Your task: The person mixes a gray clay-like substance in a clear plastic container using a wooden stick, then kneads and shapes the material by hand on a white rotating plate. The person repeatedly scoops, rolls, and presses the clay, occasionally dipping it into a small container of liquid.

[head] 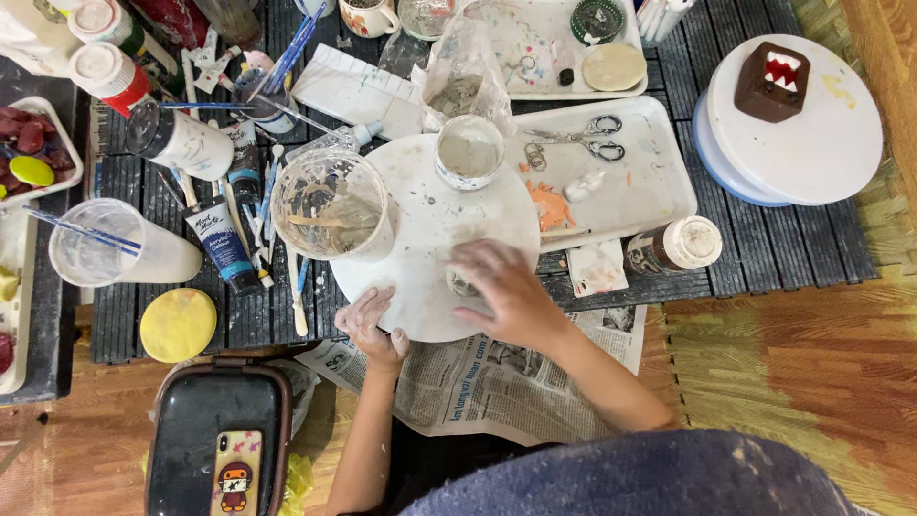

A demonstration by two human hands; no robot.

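Dark slatted boards (pixel 783 258) cover my low work surface, with newspaper (pixel 497 382) spread at the near edge. On it sits a round white turntable (pixel 430 229), smeared with clay. My right hand (pixel 501 291) lies palm down on the turntable, fingers spread over a small grey clay lump (pixel 462 284) that I press against the disc; most of the lump is hidden beneath it. My left hand (pixel 373 325), dusted white, rests loosely curled at the turntable's near rim, holding nothing. Just beyond stand a clear plastic cup (pixel 330 205) of murky water and a small white pot (pixel 469 151) of slip
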